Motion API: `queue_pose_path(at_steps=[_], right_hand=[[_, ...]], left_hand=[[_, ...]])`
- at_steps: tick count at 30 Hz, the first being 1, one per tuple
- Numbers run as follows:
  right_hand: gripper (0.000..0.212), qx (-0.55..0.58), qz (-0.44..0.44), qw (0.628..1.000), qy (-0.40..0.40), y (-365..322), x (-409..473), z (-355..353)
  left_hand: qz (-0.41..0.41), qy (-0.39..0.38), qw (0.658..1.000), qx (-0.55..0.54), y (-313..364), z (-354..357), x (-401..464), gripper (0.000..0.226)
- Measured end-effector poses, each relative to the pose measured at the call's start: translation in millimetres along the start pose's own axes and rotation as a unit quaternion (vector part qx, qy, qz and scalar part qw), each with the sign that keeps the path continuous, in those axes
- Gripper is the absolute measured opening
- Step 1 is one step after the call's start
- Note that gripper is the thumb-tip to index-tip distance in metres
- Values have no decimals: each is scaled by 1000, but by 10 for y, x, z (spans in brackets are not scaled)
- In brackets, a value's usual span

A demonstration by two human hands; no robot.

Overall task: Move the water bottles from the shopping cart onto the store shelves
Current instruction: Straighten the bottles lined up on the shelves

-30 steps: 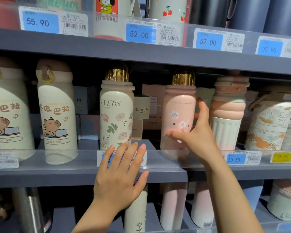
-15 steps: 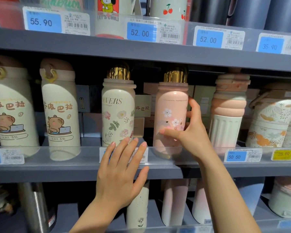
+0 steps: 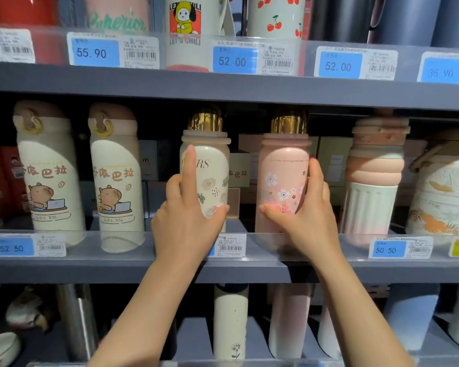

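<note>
left hand (image 3: pixel 186 223) wraps fingers round cream floral bottle with gold cap (image 3: pixel 206 170), index finger straight up its front. right hand (image 3: pixel 306 215) grips pink floral gold-capped bottle (image 3: pixel 282 178). both upright on grey middle shelf (image 3: pixel 90 268).

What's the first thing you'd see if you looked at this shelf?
Two hands on the middle shelf: the left hand grips a cream flowered bottle, the right hand a pink flowered bottle, both gold-capped. Left of them stand two capybara bottles.
</note>
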State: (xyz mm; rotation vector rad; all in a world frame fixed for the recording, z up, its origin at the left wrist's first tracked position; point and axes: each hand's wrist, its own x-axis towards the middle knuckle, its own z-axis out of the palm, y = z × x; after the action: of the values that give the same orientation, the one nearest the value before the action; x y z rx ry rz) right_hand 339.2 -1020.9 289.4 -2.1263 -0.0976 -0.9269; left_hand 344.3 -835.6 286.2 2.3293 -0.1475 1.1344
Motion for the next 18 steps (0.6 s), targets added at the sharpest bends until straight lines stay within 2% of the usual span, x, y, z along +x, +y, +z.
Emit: queue_pose_path(at_steps=[6,13,18], right_hand=[[114,-54,-7,998,21,8,1,75],[114,-64,-14,997,28,25,-4,80],[114,-74,-20,997,30,27,1,81]], left_hand=[[13,19,999,27,-1,61,-54,103],[14,15,1000,19,77,100,-79,103],[36,44,998,37,-17,168,-92,97]])
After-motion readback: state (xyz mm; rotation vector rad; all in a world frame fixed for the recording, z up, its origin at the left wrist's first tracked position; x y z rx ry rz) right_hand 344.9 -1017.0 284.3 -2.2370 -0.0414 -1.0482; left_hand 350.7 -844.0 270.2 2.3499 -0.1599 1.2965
